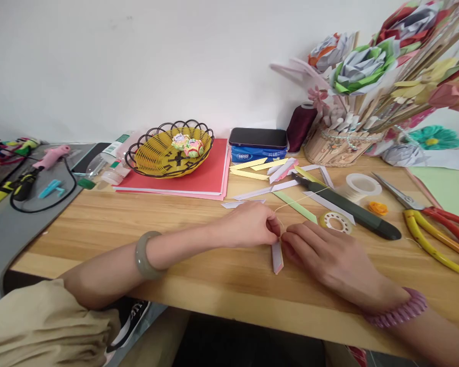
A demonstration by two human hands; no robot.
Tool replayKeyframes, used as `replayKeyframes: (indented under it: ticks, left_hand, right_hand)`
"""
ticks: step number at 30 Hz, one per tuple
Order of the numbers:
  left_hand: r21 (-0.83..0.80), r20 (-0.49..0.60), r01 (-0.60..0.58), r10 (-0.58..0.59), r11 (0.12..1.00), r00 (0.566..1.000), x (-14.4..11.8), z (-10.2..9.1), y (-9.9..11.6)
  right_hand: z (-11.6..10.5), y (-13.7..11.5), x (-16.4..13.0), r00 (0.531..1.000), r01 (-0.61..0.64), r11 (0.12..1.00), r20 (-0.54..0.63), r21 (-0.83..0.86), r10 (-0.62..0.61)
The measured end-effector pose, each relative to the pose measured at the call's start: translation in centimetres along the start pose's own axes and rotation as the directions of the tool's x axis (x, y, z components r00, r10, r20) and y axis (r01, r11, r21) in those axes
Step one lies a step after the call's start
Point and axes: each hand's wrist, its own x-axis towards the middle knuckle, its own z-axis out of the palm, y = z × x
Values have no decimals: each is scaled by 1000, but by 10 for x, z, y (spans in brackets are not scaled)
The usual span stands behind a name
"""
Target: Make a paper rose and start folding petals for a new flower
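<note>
A small folded pink-and-white paper strip (277,256) lies on the wooden table (145,224) near its front edge. My left hand (248,225) pinches the strip's top end with fingertips closed. My right hand (325,252) meets it from the right, fingers curled on the same end. A thin pale thread (298,201) runs from between my fingers up and right toward a white spool (361,186). I wear a grey-green bangle on the left wrist and a pink band on the right.
Loose paper strips (265,171), a dark craft knife (352,211), a tape ring (335,221), scissors (424,214) and yellow pliers lie behind my hands. A yellow wire basket (170,155) sits on red paper; a paper-flower vase (338,142) stands back right. Tools lie at left.
</note>
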Motion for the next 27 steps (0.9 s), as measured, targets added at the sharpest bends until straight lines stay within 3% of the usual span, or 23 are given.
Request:
replayKeyframes:
  ticks: [5,9,12,14,17,19,23,27]
  left_hand:
    - [57,33,44,-46,997,998,6,-2,5]
    - [148,-9,-10,12,989,1000,6,0,7]
    - [167,-21,-62,67,984,998,5,0,6]
    - [147,-9,-74,77,986,997,3,-1,6]
    - [113,-6,-81,82,990,997,0,-2,4]
    - [88,-11,-88,89,992,996,-1,-1,3]
    - [34,-35,-79,80,996,996,-4,2,1]
    - [0,-43,-89,89,996,995,-6,4,-2]
  right_hand:
    - [-4,0,1,997,74,995,-23,-69,-75]
    - [-4,1,0,996,79,996,-34,-41,-80]
    - [-2,2,-3,999,36,999,-29,37,-35]
    - [-1,2,-4,997,-63,984,-41,169,71]
    - [-2,2,-4,958,-249,873,-25,420,285]
    - [-3,1,-3,931,-338,765,75,548,357]
    - [-4,-1,3,855,-514,565,337,645,394]
    - [-4,-1,9,837,-542,472,396,695,378]
